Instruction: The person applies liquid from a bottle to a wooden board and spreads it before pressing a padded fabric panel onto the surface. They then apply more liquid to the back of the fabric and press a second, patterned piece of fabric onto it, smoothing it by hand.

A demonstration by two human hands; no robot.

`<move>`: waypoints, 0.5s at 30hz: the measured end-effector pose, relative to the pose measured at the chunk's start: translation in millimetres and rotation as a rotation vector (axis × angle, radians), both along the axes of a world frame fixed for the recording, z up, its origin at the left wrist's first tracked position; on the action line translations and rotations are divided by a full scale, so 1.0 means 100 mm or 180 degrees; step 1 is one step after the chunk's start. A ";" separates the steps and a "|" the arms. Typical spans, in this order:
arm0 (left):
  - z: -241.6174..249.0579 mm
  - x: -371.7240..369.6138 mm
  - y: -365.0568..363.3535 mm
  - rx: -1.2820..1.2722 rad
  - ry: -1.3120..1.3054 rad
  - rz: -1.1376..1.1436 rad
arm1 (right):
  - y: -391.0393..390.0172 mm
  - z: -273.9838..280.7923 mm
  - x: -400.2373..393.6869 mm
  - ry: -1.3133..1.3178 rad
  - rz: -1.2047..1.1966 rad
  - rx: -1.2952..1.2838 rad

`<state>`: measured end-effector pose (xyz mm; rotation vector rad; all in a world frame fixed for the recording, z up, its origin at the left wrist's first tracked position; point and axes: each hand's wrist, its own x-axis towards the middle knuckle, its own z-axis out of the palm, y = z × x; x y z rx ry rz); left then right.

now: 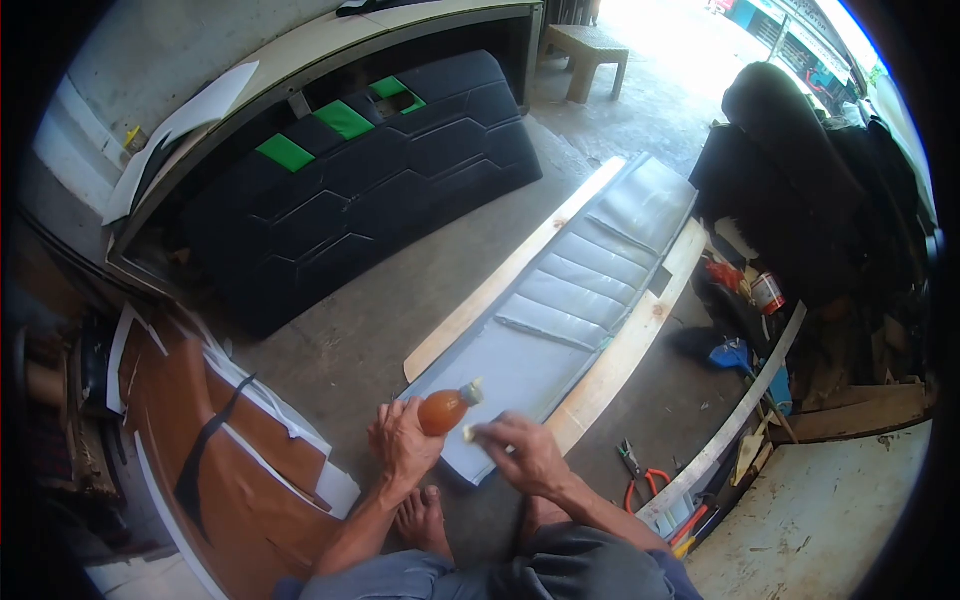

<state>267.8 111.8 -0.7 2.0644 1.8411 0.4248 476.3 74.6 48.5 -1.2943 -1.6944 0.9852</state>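
Note:
In my left hand is a bottle of orange liquid, tilted, its pale top pointing up and to the right. My right hand is just right of the bottle, its fingers pinched on a small pale piece too small to identify. Both hands are above the near end of a long grey padded panel with raised ribs, which lies on the floor. Pale wooden strips run along both of its long sides.
A black quilted panel with green patches leans at the upper left. Brown sheets lie left. At right are red-handled pliers, a curved metal strip, a can and a dark seat. A stool stands behind.

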 end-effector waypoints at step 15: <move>-0.51 -0.40 0.03 -0.0587 -0.2583 0.1120 | -0.39 -1.54 -0.13 -0.1698 -0.0410 -0.0007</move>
